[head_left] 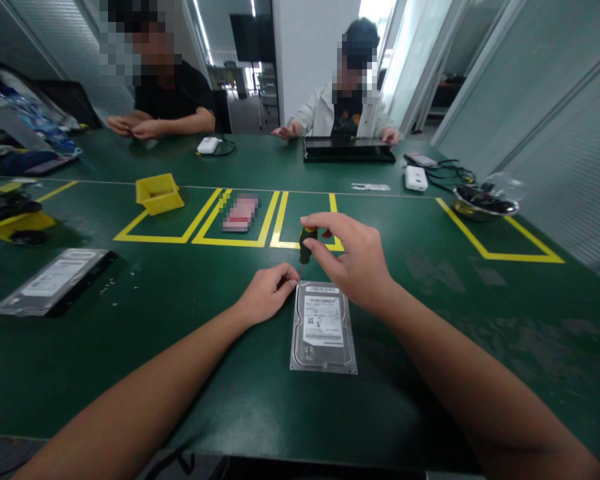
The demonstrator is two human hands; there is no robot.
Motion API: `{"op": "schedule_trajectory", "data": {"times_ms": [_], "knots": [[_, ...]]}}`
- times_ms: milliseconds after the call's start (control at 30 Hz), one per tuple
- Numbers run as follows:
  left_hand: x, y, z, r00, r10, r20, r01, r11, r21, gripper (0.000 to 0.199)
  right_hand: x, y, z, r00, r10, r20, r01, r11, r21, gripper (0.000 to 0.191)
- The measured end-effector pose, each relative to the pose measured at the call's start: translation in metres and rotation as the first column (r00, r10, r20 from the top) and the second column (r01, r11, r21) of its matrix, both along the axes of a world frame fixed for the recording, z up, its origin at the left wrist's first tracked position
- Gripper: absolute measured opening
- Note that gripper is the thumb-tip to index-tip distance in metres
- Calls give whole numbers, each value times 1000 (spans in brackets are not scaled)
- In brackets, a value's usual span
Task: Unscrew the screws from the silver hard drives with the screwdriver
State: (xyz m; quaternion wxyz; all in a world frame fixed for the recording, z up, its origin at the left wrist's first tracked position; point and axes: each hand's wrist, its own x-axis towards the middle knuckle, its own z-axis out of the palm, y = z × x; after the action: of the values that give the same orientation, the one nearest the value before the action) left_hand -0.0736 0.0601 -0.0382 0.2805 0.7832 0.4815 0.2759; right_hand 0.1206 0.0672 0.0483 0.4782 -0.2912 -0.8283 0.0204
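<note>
A silver hard drive (323, 323) with a white label lies flat on the green table in front of me. My right hand (353, 257) grips a dark screwdriver (307, 245) by its handle, thumb and fingers round it. The screwdriver stands nearly upright, its thin shaft reaching down to the drive's far left corner. At that same corner is my left hand (267, 293), its fingertips pinched together beside the shaft's tip. What those fingertips hold, if anything, is too small to make out.
A yellow bin (159, 193) and a pink blurred object (241, 213) sit by yellow tape outlines. Another drive (55, 281) lies left. A metal bowl (485, 202) stands right. Two people sit opposite, one at a black panel (350, 151).
</note>
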Motion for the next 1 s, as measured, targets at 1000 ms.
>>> {"op": "schedule_trajectory", "data": {"times_ms": [1000], "knots": [[-1,0,-2,1000,-2,5,2,1000,24,9,-1,-2,5,995,103,-4,-103,995,-6,25]]}}
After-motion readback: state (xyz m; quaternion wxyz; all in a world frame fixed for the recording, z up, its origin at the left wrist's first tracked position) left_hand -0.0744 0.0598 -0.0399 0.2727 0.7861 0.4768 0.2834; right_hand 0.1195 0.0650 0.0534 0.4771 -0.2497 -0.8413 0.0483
